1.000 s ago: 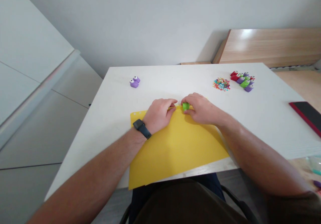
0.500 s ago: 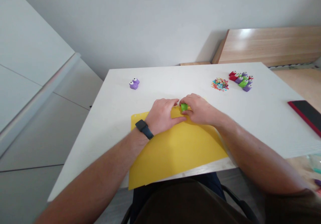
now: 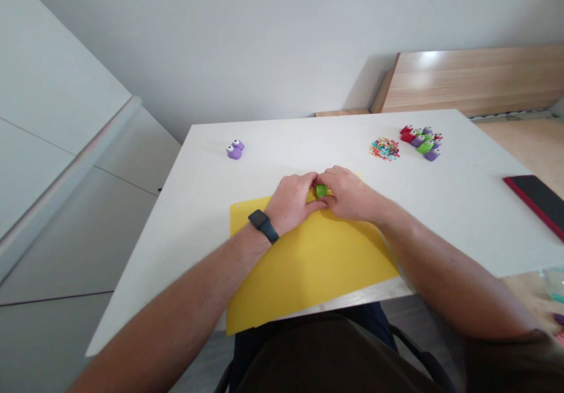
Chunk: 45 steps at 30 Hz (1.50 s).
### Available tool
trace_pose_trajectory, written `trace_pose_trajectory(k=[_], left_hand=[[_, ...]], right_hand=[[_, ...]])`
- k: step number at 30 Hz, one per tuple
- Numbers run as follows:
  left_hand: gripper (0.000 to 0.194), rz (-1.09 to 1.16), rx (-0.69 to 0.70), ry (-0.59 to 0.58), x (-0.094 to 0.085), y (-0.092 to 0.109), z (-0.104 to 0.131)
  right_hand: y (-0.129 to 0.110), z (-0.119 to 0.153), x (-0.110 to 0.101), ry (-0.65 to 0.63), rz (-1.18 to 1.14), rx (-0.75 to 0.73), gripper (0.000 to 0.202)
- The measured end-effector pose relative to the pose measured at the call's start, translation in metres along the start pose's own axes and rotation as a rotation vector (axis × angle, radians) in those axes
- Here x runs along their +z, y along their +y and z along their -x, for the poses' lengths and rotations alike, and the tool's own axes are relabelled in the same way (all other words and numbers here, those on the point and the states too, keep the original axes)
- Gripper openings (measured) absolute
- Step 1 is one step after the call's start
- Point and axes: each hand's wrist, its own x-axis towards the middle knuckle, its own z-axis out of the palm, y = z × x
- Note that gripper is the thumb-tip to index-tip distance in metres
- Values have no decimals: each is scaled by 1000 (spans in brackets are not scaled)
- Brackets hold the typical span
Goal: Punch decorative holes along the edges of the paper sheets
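A yellow sheet of paper (image 3: 317, 269) lies at the table's near edge, with a few pale spots along its upper left border. At its far edge is a small green craft punch (image 3: 322, 190), partly covered by fingers. My right hand (image 3: 350, 193) grips the punch from the right, thumb below and fingers above. From the left, my left hand (image 3: 291, 200), with a dark watch (image 3: 259, 221) on its wrist, closes around the same punch; its fingertips meet those of my right hand. The side of the punch that faces the paper is hidden.
Two purple punches with googly eyes (image 3: 235, 149) stand at the back left of the white table (image 3: 176, 252). Colourful paper bits (image 3: 385, 148) lie in a pile at the back right, beside a cluster of red, green and purple punches (image 3: 422, 141). A dark red-edged tablet-like object (image 3: 535, 202) lies far right.
My left hand has moved right, its thumb and fingers coming in against the green punch and my right hand. The right hand stays nearly in place around the punch.
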Motion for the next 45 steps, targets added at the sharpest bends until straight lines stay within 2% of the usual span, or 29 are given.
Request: trace_pose_trajectory(k=[7,32,45], left_hand=[[36,-99,24,-42,-1,0,-1],[26,-146,60,-56,0,-1,-2],[29,-137,79,-50,1,-3,-2]], right_hand=[[4,-1,3,-1,18,-13,22],[6,0,7,2,34,-50,18],[7,0,8,-7,32,-57,17]])
